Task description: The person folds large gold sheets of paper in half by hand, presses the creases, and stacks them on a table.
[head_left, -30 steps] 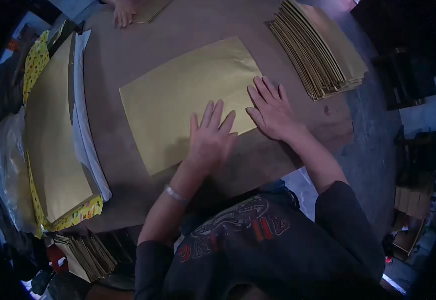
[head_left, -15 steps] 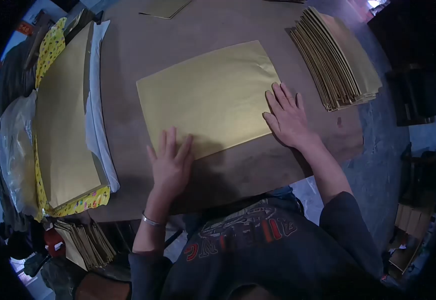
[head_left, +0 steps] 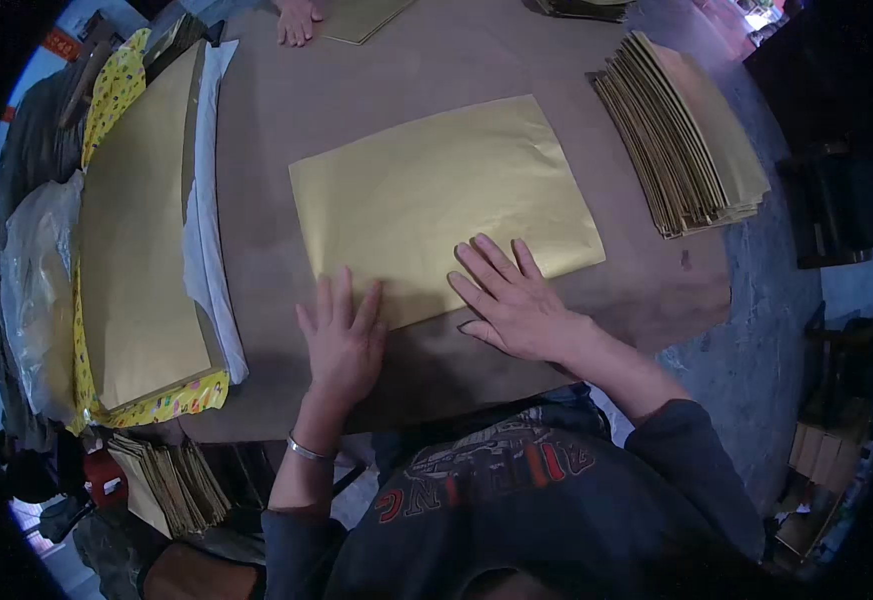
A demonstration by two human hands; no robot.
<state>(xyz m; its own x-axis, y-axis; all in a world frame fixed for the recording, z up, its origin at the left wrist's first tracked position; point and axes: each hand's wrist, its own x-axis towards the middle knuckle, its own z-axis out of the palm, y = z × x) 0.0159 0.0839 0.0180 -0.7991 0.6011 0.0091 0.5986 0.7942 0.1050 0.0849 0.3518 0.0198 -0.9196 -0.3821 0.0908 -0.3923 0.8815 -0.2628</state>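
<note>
A gold-coloured paper sheet lies flat in front of me on the brown-covered table. At its lower left corner rests my left hand, palm down, fingers spread, a silver bangle on the wrist. My right hand lies with fingers apart on the sheet's near edge, right of the middle. Neither hand grips anything. The sheet's right side shows small creases.
A fanned stack of folded gold papers lies at the right. Large gold sheets lie at the left on yellow wrapping beside white cloth. Another person's hand is at the far edge, near another gold piece.
My right hand has moved left and toward me, from the sheet's right edge to its near edge. The other person's hand has come into view at the top. My left hand has barely moved.
</note>
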